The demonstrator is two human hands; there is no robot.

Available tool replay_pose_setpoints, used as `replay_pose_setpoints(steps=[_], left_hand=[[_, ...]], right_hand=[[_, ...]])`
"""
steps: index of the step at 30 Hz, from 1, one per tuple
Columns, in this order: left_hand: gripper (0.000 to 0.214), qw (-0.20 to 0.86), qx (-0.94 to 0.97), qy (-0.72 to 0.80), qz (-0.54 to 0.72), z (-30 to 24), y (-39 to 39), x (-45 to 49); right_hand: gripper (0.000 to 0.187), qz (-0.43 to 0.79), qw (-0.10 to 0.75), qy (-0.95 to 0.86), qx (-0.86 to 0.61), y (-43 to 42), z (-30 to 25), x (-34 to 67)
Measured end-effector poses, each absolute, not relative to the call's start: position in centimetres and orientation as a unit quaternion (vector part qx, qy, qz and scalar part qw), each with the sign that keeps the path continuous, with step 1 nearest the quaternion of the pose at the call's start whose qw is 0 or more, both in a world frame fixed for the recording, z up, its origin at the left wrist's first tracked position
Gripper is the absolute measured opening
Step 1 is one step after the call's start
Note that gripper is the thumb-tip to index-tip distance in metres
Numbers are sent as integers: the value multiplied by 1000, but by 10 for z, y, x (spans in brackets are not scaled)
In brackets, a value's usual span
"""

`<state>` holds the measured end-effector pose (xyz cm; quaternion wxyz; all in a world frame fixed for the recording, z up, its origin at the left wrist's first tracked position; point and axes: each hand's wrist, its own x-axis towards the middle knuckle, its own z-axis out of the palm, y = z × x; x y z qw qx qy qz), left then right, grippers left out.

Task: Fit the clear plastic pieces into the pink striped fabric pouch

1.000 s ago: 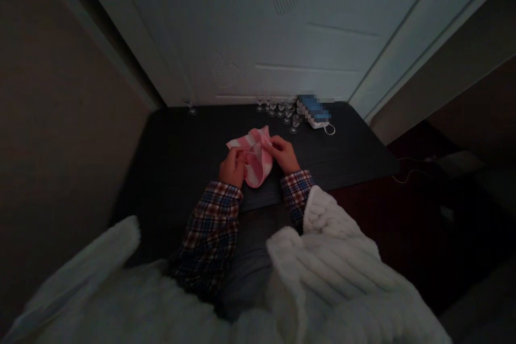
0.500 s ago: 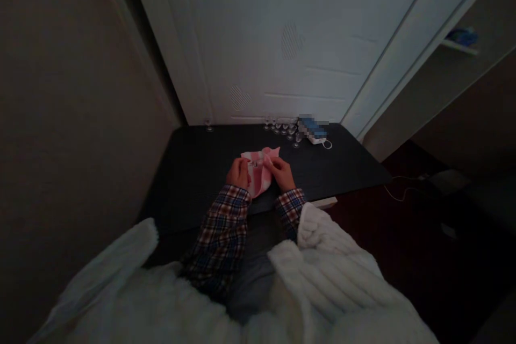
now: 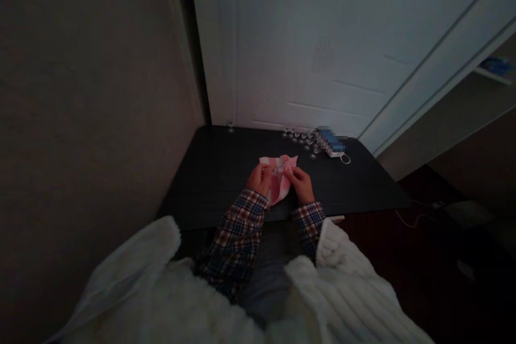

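Over the dark table, my left hand (image 3: pixel 259 178) is closed at the left side of a pink and white cloth (image 3: pixel 278 192). Its fingers grip one end of a small clear glass (image 3: pixel 276 170), which lies sideways between my hands. My right hand (image 3: pixel 303 185) pinches the cloth around the glass's right end. The fingertips and part of the glass are hidden in the cloth folds, and the dim light blurs the details.
Several small stemmed glasses (image 3: pixel 307 146) stand at the back of the black table (image 3: pixel 217 183), beside a blue and white box (image 3: pixel 332 142) with a loop. One more glass (image 3: pixel 231 127) stands back left. A white panel (image 3: pixel 278 37) rises behind, and a wall (image 3: pixel 100 91) borders the left.
The view has swung left, so everything appears further right. My hands stay together at the cloth and glass, with only slight finger movement.
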<state>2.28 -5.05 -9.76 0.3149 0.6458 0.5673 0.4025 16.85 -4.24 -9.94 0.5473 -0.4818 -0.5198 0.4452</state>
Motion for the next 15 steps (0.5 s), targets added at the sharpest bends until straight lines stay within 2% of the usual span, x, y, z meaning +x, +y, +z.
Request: replay_pose_setpoints(steps=[7, 15], left_hand=[[30, 325, 606, 572, 447, -95, -51, 22], [24, 359, 590, 601, 402, -92, -51, 22]], right_hand=[[25, 445, 562, -496, -490, -41, -100, 170], [26, 459, 576, -474, -482, -42, -100, 167]])
